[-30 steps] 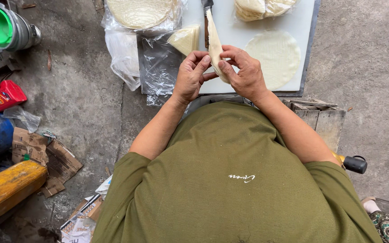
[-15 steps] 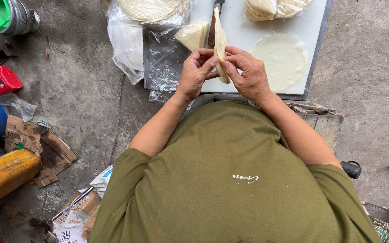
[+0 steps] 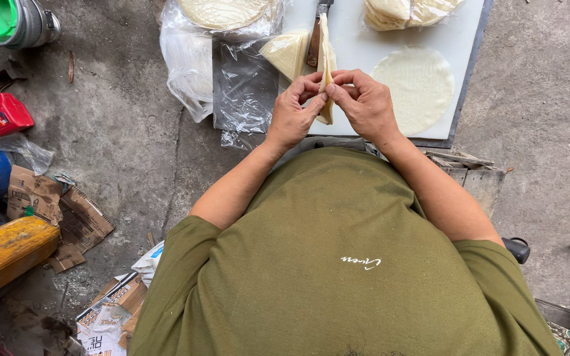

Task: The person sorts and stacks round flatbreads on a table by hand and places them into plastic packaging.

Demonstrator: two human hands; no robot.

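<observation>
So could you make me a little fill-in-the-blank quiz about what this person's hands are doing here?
1. Both hands, the left hand and right hand, pinch a folded ____ of pale dough.
2. A round flat wrapper lies on the ____ cutting board.
3. The knife on the board has a ____ handle.

Missing words: strip; white; wooden

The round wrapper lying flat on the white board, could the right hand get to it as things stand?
Probably yes. The round wrapper lies bare on the white board, just beyond the right hand, with nothing between them. But that hand and the left hand are both pinching the folded dough piece, so it must let go first.
</observation>
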